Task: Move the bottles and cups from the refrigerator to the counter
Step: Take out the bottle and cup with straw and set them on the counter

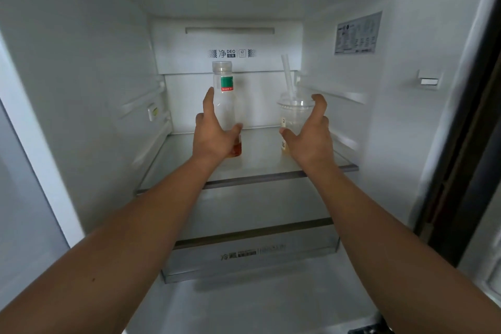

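Note:
A clear plastic bottle (224,95) with a green and red label and a little amber liquid at its bottom stands upright on the refrigerator's glass shelf (260,160). My left hand (217,133) is spread around its lower half, thumb at the right, fingers at the left, touching it loosely. To its right stands a clear plastic cup (294,114) with a domed lid and a white straw. My right hand (309,135) is open around the cup, fingers apart at its right side, thumb near its lower left. The cup's bottom is hidden by that hand.
The refrigerator's white walls close in on both sides, with rails on each. A second shelf edge (254,233) and a clear drawer (252,255) lie below. A sticker (357,32) is on the right wall. The dark door edge (466,144) stands at the right.

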`<action>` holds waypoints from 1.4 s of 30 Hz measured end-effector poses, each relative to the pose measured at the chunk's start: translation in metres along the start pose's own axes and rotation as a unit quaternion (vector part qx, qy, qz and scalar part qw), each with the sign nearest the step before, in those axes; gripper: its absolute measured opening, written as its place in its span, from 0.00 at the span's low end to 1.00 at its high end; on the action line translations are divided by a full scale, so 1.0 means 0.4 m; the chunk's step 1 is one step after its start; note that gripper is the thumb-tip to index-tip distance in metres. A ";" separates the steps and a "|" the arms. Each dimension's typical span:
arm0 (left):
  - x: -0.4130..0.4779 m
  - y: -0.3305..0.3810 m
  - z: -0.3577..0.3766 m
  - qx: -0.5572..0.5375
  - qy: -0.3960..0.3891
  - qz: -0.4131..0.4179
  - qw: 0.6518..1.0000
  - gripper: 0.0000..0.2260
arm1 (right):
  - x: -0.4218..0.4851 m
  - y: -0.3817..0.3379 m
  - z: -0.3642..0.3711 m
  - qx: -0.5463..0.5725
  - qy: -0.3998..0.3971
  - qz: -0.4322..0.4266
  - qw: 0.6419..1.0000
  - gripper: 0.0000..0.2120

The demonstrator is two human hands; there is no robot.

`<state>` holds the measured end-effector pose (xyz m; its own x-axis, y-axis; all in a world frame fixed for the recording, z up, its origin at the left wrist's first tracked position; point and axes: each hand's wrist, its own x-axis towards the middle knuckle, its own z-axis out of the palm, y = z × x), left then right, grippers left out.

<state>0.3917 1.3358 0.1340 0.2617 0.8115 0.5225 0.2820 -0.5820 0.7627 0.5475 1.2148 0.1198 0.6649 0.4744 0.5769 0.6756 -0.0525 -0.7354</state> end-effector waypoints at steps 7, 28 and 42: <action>-0.031 0.030 -0.035 -0.029 0.016 0.021 0.999 0.43 | -0.038 -0.039 -0.033 0.047 0.025 -0.040 0.998 0.39; -0.768 0.168 -0.281 -0.151 -0.225 0.079 0.959 0.44 | -0.832 -0.220 -0.540 0.002 0.042 0.040 0.998 0.43; -1.344 0.466 -0.150 -0.290 -0.478 0.190 0.807 0.44 | -1.418 -0.224 -1.065 -0.106 0.229 0.195 0.948 0.43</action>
<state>0.2481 0.7941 0.0184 0.8986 0.0084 0.4388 -0.3924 -0.4322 0.8119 0.2456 0.5762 0.0098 0.9130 -0.0461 0.4053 0.3665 -0.3435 -0.8647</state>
